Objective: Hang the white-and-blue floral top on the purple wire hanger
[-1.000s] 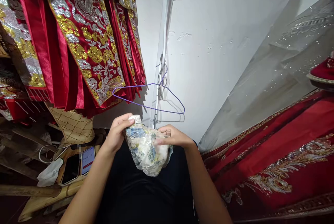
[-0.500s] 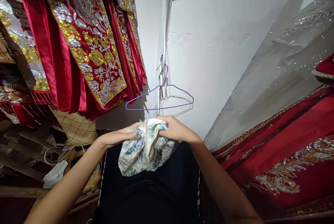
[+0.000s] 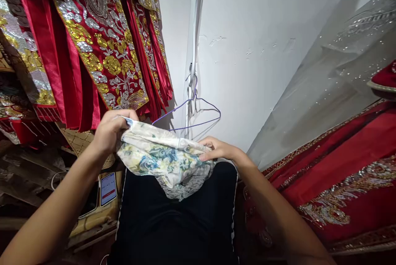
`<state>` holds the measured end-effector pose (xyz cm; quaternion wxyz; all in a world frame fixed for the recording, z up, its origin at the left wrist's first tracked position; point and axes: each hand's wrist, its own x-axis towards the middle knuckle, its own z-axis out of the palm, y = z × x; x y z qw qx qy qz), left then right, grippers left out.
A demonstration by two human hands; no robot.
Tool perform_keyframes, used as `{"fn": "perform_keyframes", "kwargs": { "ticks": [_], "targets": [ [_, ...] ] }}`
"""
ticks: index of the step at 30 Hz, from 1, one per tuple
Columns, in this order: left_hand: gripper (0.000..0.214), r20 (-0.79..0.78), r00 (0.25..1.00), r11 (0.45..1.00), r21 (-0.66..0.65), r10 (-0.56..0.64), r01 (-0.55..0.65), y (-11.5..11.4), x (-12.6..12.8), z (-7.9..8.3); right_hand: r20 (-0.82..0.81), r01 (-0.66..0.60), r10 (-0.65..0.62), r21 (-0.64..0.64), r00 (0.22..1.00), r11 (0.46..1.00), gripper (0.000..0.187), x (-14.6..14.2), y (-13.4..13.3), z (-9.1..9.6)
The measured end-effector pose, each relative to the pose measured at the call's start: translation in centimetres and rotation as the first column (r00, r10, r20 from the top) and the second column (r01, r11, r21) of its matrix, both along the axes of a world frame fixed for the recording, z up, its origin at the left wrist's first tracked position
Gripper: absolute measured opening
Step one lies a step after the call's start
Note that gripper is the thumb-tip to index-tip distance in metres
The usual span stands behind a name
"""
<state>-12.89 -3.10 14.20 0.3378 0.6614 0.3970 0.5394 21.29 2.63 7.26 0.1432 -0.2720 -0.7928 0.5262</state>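
the left hand (image 3: 111,131) is clamped on the upper left end of a floral cloth (image 3: 161,160), fingers curled round the fabric. the right hand (image 3: 218,150) pinches its right end shut. the cloth hangs stretched between them in the air, sagging over the black lap (image 3: 173,223). a purple wire hanger (image 3: 193,99) hangs just behind on the white wall. red embroidered garments (image 3: 102,50) hang at the left, and a lit phone (image 3: 108,187) lies below them.

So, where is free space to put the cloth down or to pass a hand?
The black lap below the floral cloth, between both forearms, is bare. A hand can pass by the white wall, between the purple hanger and the sheer fabric. Left is crowded: red garments, a phone.
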Motion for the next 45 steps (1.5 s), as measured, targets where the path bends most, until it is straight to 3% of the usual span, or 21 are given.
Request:
{"fn": "perform_keyframes", "kwargs": {
  "ticks": [2,3,6,8,12,14,16,19,21,24,26,29,31,33,38,42,45],
  "targets": [
    [0.014,-0.165,0.986,0.995,0.094,0.033,-0.018,-0.2,-0.8,1.2,-0.069,0.105,-0.096,0.14,0.993,0.985,0.036,0.3,0.5,0.6],
    [0.015,-0.271,0.962,0.994,0.11,0.036,-0.006,-0.3,-1.0,1.5,-0.101,0.186,-0.165,0.249,0.981,0.95,0.033,0.5,0.7,0.9],
    [0.018,-0.554,0.832,0.996,0.054,-0.034,0.076,-0.1,-1.5,1.5,-0.214,0.399,-0.337,0.466,0.917,0.789,0.03,1.0,1.5,1.6],
    [0.022,-0.678,0.725,0.991,-0.043,-0.125,0.13,0.4,-1.8,0.7,-0.269,0.448,-0.361,0.454,0.893,0.77,0.03,1.2,1.8,1.6],
    [0.02,-0.799,0.534,0.961,-0.225,-0.278,0.163,2.5,-2.9,-2.1,-0.265,0.42,-0.337,0.385,0.903,0.822,0.025,0.2,2.4,0.3],
    [0.017,-0.828,0.457,0.946,-0.297,-0.324,0.132,3.8,-3.6,-3.6,-0.218,0.444,-0.387,0.422,0.896,0.79,0.022,-0.8,3.3,-1.1],
    [0.016,-0.863,0.375,0.938,-0.342,-0.339,0.062,5.0,-4.2,-4.7,-0.177,0.483,-0.461,0.505,0.869,0.715,0.034,-1.6,4.8,-2.7],
    [0.021,-0.943,0.248,0.967,-0.245,-0.221,-0.068,6.0,-4.4,-5.3,-0.137,0.516,-0.561,0.608,0.816,0.603,0.055,-2.2,7.4,-4.8],
    [0.029,-0.985,0.172,0.984,-0.055,-0.025,-0.17,6.0,-4.1,-5.0,-0.1,0.508,-0.594,0.642,0.799,0.575,0.049,-2.0,8.7,-5.7],
    [0.04,-0.974,0.07,0.937,0.187,0.216,-0.296,5.4,-3.3,-4.3,-0.066,0.468,-0.592,0.685,0.803,0.558,0.036,-1.3,8.9,-6.2],
    [0.045,-0.974,0.018,0.914,0.204,0.225,-0.35,4.9,-2.7,-4.0,-0.041,0.432,-0.578,0.708,0.815,0.559,0.035,-0.8,8.1,-6.2],
    [0.043,-0.995,-0.039,0.913,0.095,0.087,-0.397,3.8,-1.8,-4.0,-0.011,0.416,-0.546,0.662,0.838,0.624,0.032,-0.2,6.6,-6.2],
    [0.039,-0.998,-0.064,0.912,0.038,0.013,-0.409,3.0,-1.3,-4.1,-0.063,0.472,-0.553,0.606,0.831,0.64,0.032,-0.1,5.9,-6.2],
    [0.039,-0.997,-0.081,0.913,0.036,0.003,-0.406,2.1,-0.8,-4.1,-0.129,0.528,-0.57,0.579,0.811,0.621,0.035,-0.2,5.4,-6.3],
    [0.043,-0.983,-0.041,0.907,0.179,0.177,-0.382,1.3,-0.2,-3.2,-0.194,0.56,-0.561,0.558,0.805,0.612,0.042,-1.1,4.6,-6.1],
    [0.042,-0.949,0.093,0.882,0.24,0.301,-0.405,3.2,-0.4,-2.3,-0.227,0.547,-0.507,0.5,0.831,0.672,0.044,-1.5,4.0,-5.9],
    [0.048,-0.88,0.297,0.902,0.265,0.371,-0.34,5.0,-0.1,-2.3,-0.202,0.538,-0.512,0.496,0.835,0.681,0.043,-1.7,3.6,-5.7]
  ]
}}
